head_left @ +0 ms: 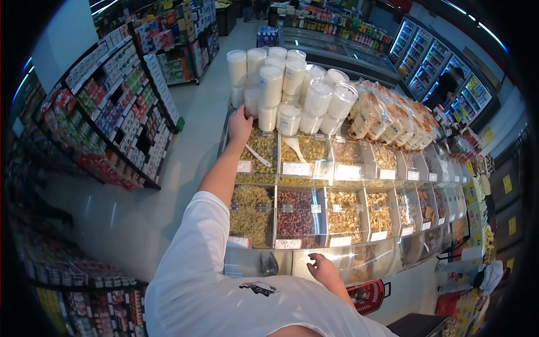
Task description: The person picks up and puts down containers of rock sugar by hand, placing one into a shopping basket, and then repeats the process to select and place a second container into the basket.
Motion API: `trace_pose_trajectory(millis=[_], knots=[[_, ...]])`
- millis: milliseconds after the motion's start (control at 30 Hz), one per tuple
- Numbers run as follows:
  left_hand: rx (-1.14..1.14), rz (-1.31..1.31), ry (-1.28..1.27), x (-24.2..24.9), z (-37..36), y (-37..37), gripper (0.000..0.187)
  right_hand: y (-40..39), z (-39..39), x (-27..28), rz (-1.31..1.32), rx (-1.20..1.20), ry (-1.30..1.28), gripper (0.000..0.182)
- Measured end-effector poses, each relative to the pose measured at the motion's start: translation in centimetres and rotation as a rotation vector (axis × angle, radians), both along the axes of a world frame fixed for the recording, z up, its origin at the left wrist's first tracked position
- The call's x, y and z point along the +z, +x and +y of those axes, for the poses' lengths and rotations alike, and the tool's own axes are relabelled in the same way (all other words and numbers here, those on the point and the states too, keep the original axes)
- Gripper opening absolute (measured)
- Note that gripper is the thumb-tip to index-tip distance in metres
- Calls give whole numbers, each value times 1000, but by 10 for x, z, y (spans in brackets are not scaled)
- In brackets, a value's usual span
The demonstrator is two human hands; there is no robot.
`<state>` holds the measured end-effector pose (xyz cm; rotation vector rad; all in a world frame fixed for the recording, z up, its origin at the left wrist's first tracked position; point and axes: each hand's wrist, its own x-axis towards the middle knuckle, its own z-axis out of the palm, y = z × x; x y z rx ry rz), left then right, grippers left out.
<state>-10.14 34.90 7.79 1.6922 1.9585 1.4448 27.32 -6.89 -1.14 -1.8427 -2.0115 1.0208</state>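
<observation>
My left hand [241, 124] reaches out to the left front of the stacked white-filled plastic jars. Its fingers and thumb are around the lower side of a jar [251, 100] in the bottom layer, with another jar [256, 63] above it. The far side of that grip is hidden. Low over the front of the display, my right hand [324, 268] is held with loosely bent fingers apart and nothing in it. A dark scoop [269, 263] lies to its left. Below the jars, a white spoon [258, 156] and a white scoop [294, 148] lie over bins of dried goods.
Bagged goods [387, 119] are piled right of the jars. Bins of dried buds [297, 216] and sliced goods line the display. A red basket [368, 296] is at the lower right. Stocked shelves [118, 106] stand across the aisle on the left. A person [446, 87] is near the fridges.
</observation>
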Motion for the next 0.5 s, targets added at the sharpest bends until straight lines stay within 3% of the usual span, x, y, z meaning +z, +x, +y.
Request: trace_pose_trajectory(millis=[500], knots=[[39, 12, -67, -11, 10, -1, 71, -11, 21, 12, 38, 70, -14, 31]])
